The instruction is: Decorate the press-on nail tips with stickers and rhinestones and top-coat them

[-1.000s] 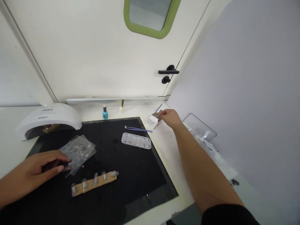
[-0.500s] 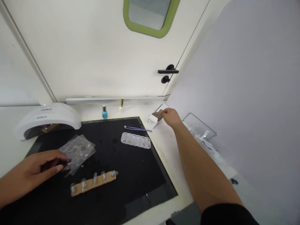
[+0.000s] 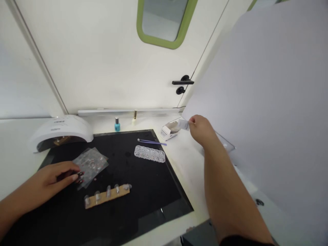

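Note:
My right hand (image 3: 201,129) is closed in a pinch on a small white printed packet (image 3: 183,124). The packet is beside an opened little white box (image 3: 169,131) at the table's back right. On the left, my left hand (image 3: 57,179) has thumb and fingertips closed at the near corner of some clear sticker sheets (image 3: 93,164) with red and white designs. These sheets lie overlapping on the black mat (image 3: 151,184). In front of them is a brown strip (image 3: 104,197) bearing several clear nail tips. A clear compartment case (image 3: 150,153) of small shiny pieces sits right of centre.
Purple tweezers (image 3: 152,142) lie behind the case. A blue polish bottle (image 3: 117,125) and a pale gold-capped bottle (image 3: 134,118) stand at the back. The white nail lamp (image 3: 63,128) occupies the back left. A grey-white panel (image 3: 269,102) rises along the right side.
My right hand has moved right, away from the white box, and the white packet now shows in its fingers. My left hand stays at the sticker sheets. The view has shifted slightly.

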Action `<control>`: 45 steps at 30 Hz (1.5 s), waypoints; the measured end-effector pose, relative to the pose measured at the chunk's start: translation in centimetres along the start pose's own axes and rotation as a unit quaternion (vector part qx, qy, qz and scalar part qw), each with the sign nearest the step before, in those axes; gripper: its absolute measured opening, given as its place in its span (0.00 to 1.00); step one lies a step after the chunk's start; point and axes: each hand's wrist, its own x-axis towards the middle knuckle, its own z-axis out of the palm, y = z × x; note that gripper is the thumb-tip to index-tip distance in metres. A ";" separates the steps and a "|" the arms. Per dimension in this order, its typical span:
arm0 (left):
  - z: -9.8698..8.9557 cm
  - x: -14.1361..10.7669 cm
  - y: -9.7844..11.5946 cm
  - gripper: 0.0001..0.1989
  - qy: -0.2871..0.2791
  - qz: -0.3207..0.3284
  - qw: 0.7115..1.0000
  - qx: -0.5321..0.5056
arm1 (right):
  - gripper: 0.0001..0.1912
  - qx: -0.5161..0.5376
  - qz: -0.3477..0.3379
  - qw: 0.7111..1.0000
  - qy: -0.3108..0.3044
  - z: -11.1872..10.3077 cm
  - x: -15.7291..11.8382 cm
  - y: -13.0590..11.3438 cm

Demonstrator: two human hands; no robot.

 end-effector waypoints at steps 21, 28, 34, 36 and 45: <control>0.4 -1.5 8.8 0.11 0.051 0.180 0.964 -0.191 | 0.08 0.326 -0.352 0.837 -0.261 3.4 -12.0 -15.9; 2.5 -0.9 7.4 0.11 0.006 0.174 0.963 -0.208 | 0.06 0.343 -0.345 0.810 -0.329 5.1 -12.7 -15.3; 3.4 -1.3 7.7 0.10 -0.029 0.203 0.958 -0.202 | 0.15 0.355 -0.416 0.759 -0.353 5.9 -13.9 -15.6; 3.6 -1.5 7.7 0.10 -0.044 0.196 0.960 -0.193 | 0.16 0.362 -0.413 0.756 -0.355 6.1 -14.1 -15.6; 2.8 -1.3 7.5 0.15 -0.123 0.228 0.951 -0.169 | 0.16 0.357 -0.451 0.739 -0.351 6.4 -15.1 -15.5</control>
